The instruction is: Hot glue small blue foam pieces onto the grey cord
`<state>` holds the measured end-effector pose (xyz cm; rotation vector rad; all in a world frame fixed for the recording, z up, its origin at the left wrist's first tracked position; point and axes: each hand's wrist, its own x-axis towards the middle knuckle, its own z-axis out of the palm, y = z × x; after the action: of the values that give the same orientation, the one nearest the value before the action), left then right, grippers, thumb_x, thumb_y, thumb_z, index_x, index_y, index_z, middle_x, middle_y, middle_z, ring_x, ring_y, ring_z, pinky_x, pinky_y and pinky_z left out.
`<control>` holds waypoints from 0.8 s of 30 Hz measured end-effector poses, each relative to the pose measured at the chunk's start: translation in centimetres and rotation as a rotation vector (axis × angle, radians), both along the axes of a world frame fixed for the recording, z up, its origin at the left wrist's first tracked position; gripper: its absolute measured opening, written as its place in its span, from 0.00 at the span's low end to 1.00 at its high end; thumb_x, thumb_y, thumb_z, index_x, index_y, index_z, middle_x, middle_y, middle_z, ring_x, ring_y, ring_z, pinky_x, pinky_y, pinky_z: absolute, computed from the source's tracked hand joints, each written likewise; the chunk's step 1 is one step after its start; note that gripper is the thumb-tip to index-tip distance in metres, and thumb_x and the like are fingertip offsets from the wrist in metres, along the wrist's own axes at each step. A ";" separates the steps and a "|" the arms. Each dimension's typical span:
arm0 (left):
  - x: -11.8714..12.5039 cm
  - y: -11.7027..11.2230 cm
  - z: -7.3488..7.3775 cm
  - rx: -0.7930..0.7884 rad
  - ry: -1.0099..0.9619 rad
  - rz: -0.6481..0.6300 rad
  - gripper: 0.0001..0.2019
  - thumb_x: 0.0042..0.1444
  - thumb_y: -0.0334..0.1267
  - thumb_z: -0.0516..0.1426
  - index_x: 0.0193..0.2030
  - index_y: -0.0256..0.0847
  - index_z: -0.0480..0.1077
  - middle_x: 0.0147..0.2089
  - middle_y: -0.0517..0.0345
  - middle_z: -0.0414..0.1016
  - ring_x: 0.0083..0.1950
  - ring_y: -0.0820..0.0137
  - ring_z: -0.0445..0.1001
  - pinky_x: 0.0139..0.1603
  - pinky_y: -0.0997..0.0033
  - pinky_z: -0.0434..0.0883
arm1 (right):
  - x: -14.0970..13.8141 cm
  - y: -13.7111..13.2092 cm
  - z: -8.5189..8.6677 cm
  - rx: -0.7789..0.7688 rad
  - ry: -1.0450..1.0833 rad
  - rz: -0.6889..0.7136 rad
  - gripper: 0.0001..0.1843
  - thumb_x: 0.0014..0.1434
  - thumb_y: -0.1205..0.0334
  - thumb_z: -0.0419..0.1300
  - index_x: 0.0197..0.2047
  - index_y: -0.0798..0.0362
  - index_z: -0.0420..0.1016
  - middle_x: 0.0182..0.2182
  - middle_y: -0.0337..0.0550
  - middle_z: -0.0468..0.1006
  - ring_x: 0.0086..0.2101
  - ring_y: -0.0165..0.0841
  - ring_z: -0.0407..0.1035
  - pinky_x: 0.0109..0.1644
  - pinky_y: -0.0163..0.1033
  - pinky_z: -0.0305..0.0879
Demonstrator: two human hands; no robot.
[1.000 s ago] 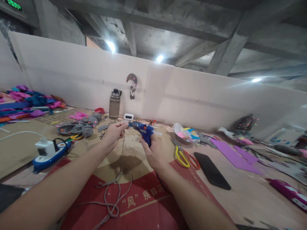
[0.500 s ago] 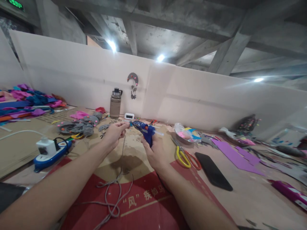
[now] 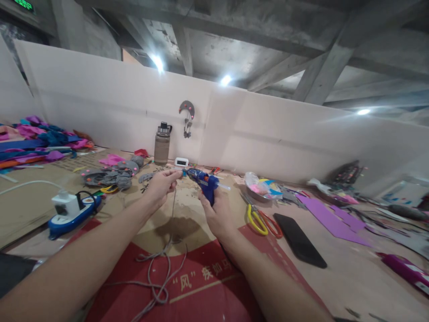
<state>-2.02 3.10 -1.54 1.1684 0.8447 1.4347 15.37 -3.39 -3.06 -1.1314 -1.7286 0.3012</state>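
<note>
My right hand (image 3: 217,215) is wrapped around the handle of a blue glue gun (image 3: 208,188). A clear glue stick (image 3: 224,186) pokes out of its back end, and its nozzle points left. My left hand (image 3: 161,186) is closed in a pinch right at the nozzle tip. From those fingers hangs a thin grey cord (image 3: 173,206), which runs down to a loose tangle on the red printed board. The pinched end of the cord is too small to make out.
Right of my hands lie scissors (image 3: 257,220) with yellow and red handles, a black phone (image 3: 299,240) and purple sheets (image 3: 330,219). A bottle (image 3: 161,145) stands by the white partition. At left are a power strip (image 3: 75,214), grey pieces (image 3: 115,175) and a coloured scrap pile (image 3: 40,141).
Both hands and the glue gun hold nearly the same pose. The whole view has shifted very slightly.
</note>
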 end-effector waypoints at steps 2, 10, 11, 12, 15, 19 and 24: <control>0.0 -0.1 0.1 -0.002 -0.002 0.001 0.15 0.38 0.43 0.64 0.27 0.33 0.70 0.25 0.60 0.67 0.17 0.85 0.53 0.14 0.82 0.43 | 0.0 0.0 0.0 -0.002 -0.017 -0.009 0.13 0.58 0.55 0.50 0.41 0.53 0.66 0.31 0.44 0.72 0.31 0.35 0.66 0.35 0.39 0.60; 0.2 -0.3 0.3 -0.004 0.002 0.009 0.14 0.38 0.42 0.64 0.27 0.33 0.70 0.24 0.60 0.67 0.17 0.85 0.53 0.15 0.81 0.44 | -0.1 -0.3 0.2 -0.007 -0.002 -0.010 0.13 0.58 0.55 0.50 0.42 0.54 0.66 0.31 0.44 0.72 0.31 0.35 0.65 0.36 0.40 0.60; 0.2 -0.3 0.3 -0.003 0.003 0.008 0.14 0.38 0.42 0.64 0.26 0.33 0.70 0.23 0.60 0.67 0.17 0.84 0.53 0.15 0.81 0.44 | -0.1 -0.3 0.2 -0.006 -0.001 -0.007 0.13 0.58 0.55 0.49 0.42 0.54 0.66 0.31 0.44 0.72 0.31 0.35 0.65 0.36 0.40 0.60; 0.2 -0.2 0.3 -0.001 0.002 0.007 0.13 0.38 0.41 0.64 0.26 0.33 0.70 0.23 0.61 0.67 0.17 0.84 0.53 0.14 0.81 0.44 | -0.1 -0.3 0.1 -0.007 0.001 -0.003 0.13 0.58 0.55 0.49 0.41 0.53 0.66 0.31 0.44 0.72 0.31 0.35 0.65 0.36 0.40 0.60; 0.1 -0.3 0.4 0.003 -0.006 0.015 0.13 0.38 0.41 0.64 0.27 0.33 0.70 0.24 0.60 0.67 0.17 0.84 0.53 0.14 0.81 0.44 | -0.1 -0.1 -0.2 -0.013 0.008 0.012 0.13 0.58 0.54 0.49 0.41 0.53 0.66 0.31 0.45 0.72 0.31 0.36 0.66 0.35 0.40 0.61; 0.1 -0.5 0.4 0.003 -0.004 0.008 0.14 0.39 0.42 0.64 0.28 0.33 0.70 0.25 0.60 0.67 0.17 0.85 0.53 0.14 0.82 0.44 | 0.0 -0.2 -0.1 -0.009 0.008 0.006 0.13 0.58 0.55 0.50 0.41 0.53 0.66 0.31 0.45 0.72 0.31 0.35 0.66 0.35 0.39 0.61; 0.2 -0.3 0.3 -0.010 0.010 0.007 0.15 0.39 0.43 0.64 0.28 0.32 0.70 0.24 0.60 0.66 0.17 0.85 0.53 0.14 0.83 0.44 | 0.0 -0.3 0.2 -0.001 0.007 -0.003 0.13 0.57 0.56 0.50 0.42 0.54 0.66 0.32 0.45 0.72 0.32 0.35 0.66 0.36 0.39 0.61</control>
<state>-1.86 2.79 -1.27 1.1662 0.8630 1.4302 15.33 -3.73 -2.89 -1.1325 -1.7210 0.3035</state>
